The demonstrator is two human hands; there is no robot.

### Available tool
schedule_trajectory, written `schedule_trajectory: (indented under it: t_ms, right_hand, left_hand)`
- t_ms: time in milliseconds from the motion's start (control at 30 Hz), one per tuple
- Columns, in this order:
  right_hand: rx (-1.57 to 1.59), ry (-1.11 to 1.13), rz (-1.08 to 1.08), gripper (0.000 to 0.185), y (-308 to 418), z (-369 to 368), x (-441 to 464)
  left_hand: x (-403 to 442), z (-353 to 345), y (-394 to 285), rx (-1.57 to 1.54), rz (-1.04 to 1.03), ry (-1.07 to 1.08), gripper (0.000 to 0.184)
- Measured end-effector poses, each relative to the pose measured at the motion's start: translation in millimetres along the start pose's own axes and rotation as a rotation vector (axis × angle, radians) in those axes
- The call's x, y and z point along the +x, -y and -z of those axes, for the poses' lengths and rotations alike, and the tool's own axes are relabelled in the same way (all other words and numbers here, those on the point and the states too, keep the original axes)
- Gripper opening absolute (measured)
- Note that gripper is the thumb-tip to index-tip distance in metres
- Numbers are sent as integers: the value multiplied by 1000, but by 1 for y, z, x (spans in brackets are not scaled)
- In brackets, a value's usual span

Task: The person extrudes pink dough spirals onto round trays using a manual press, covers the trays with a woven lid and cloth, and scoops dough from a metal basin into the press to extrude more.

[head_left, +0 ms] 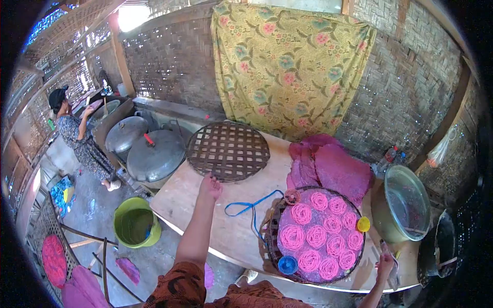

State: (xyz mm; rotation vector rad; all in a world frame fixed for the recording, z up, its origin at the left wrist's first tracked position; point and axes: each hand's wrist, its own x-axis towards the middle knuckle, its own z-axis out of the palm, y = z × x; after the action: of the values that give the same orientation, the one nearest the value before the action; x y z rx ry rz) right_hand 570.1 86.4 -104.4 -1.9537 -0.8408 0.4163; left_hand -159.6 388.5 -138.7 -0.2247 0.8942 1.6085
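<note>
My left hand (pixel 211 189) reaches across the table to the near rim of a round, dark openwork bamboo tray (pixel 228 151). Its fingers appear closed on that rim, partly hidden. My right hand (pixel 384 264) is low at the table's right end, fingers curled around something narrow that I cannot make out. Between my arms, a round woven basket (pixel 270 226) holds several coils of pink strands (pixel 316 236) on a pink sheet. A blue cup (pixel 287 265), a yellow cup (pixel 363 224) and a reddish cup (pixel 292 196) sit around its edge. A blue strap (pixel 248 206) lies to its left.
Magenta cloth (pixel 341 172) lies behind the basket. A large basin (pixel 405 203) stands at right, beside a dark bucket (pixel 439 246). Lidded pots (pixel 156 154) stand left of the table; a green bucket (pixel 137 223) is on the floor. Another person (pixel 82 136) stands far left.
</note>
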Motion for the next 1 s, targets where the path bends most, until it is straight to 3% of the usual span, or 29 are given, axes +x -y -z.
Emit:
schedule_trajectory:
  t_ms: [33,133,267,333,400,533,667,700,767,867,1000]
  right_hand:
    - [30,-58,-30,16,-3,1,-5]
    - [67,-85,-9,17,-6,2,-16]
    - [51,-49,72,17,-3,-9,-32]
    - [97,-113,213,18,7,-22,-48]
    - [150,-161,279,19,0,-32,-56]
    - [163,-101,160,19,-34,-45,-72]
    - [189,-166,243,19,-23,-54,-90]
    - [189,-155,217,20,-19,-52,-93]
    - [149,-159,215,22,-17,-52,-94]
    - [101,-209,296,20,-19,-52,-92]
    - [108,-200,346,17,-15,-47,-95]
  left_hand:
    - [1,-9,0,30,-14,14,38]
    - [1,-35,3,-30,-71,223,12]
    - [25,-37,0,32,-200,409,5]
    - [0,-41,-2,62,-505,416,8]
    - [-46,-33,2,51,-476,435,8]
    - [-193,-17,20,87,-501,460,13]
    - [-303,11,49,131,-430,536,22]
    - [-316,25,58,137,-427,535,22]
    - [-339,51,78,160,-217,692,31]
    - [-382,55,128,294,-175,596,34]
    - [-386,80,186,321,-64,643,31]
